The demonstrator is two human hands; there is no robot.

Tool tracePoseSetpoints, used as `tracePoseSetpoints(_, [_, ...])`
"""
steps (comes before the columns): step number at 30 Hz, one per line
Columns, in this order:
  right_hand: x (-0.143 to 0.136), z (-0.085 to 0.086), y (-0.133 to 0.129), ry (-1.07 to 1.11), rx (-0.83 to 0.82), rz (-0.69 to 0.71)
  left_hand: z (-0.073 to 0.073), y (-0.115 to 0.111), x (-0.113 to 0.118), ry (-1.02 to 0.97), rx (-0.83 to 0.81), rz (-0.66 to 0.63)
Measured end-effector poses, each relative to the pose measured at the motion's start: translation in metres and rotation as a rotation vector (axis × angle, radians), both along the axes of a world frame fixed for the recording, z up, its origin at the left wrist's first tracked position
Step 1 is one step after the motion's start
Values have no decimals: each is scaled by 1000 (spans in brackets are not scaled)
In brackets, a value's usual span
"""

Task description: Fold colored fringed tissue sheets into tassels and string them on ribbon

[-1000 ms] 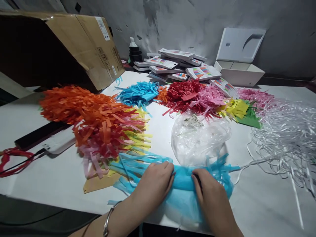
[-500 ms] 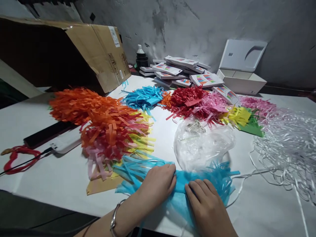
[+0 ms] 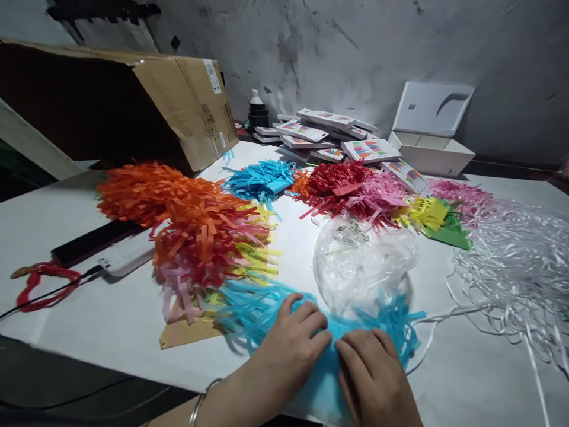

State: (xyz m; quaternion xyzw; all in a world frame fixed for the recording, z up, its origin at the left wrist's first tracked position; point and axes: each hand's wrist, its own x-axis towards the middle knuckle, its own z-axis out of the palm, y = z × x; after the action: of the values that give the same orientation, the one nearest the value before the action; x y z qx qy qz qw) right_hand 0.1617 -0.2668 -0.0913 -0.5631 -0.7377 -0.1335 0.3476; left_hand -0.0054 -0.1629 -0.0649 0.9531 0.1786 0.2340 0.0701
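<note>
Light-blue fringed tissue paper (image 3: 324, 388) lies across the near part of the table, its cut strips fanning out to the left and right. My left hand (image 3: 293, 338), with a silver bracelet at the wrist, is curled over the middle of the paper, its fingers bent onto it. Close beside it, my right hand (image 3: 376, 370) has its bent fingers gripping the paper, the thumb mostly hidden. Just beyond the paper is a clear plastic bag (image 3: 364, 261) with small greyish things inside. Orange fringed paper (image 3: 195, 207) heaps to the left, over red, pink and yellow strips.
A large cardboard box (image 3: 191, 107) stands back left. Flat printed boxes (image 3: 329, 130) pile up near the wall, beside an open white box (image 3: 431, 151). White ribbon strands (image 3: 520, 261) spread at right. A cabled white device (image 3: 124, 255) and red cord (image 3: 44, 284) lie left.
My left hand has shifted slightly right and down along the blue paper, its fingers more bent and apart. The right hand stays nearly in place. The view has tilted up a little.
</note>
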Motion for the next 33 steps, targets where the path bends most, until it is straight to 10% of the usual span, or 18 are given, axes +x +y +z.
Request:
tracePoseSetpoints(8, [12, -10, -11, -60, -52, -2, -27, 3, -16, 25, -15, -137])
tracePoseSetpoints(19, [5, -10, 1, 5, -236, -400, -8, 7, -2, 331, -234, 259])
tracePoseSetpoints(26, [4, -10, -1, -33, -30, -47, -3, 7, -1, 343, -238, 271])
tracePoseSetpoints(33, [-6, -3, 3, 122, -90, -58, -16, 3, -6, -23, -24, -20])
